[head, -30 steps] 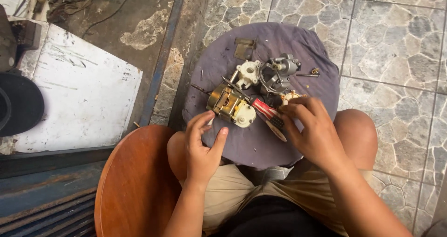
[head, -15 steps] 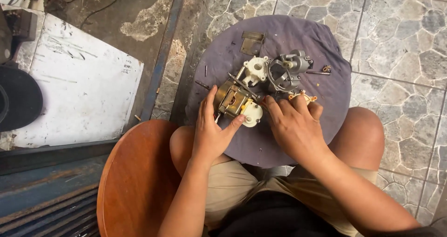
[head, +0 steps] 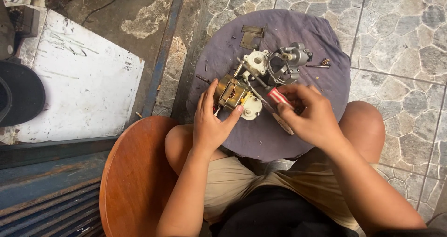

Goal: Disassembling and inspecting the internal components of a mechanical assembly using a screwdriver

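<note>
left hand (head: 212,125) clasps brass-coloured wound motor core with white plastic end (head: 235,95), thumb under it | right hand (head: 313,118) fingers pinched on red-handled screwdriver (head: 278,97) just beside motor | grey metal gear housing (head: 287,62) behind | all on round purple cloth-covered stool (head: 321,36) between knees

The motor (head: 231,91) is small and gold, with a white plastic end. It lies on its side at about 9 o'clock on the round purple top. The screwdriver (head: 277,104) has a red handle and a thin metal shaft. It lies slanted across the motor's white end, tip toward 10 o'clock.
</note>
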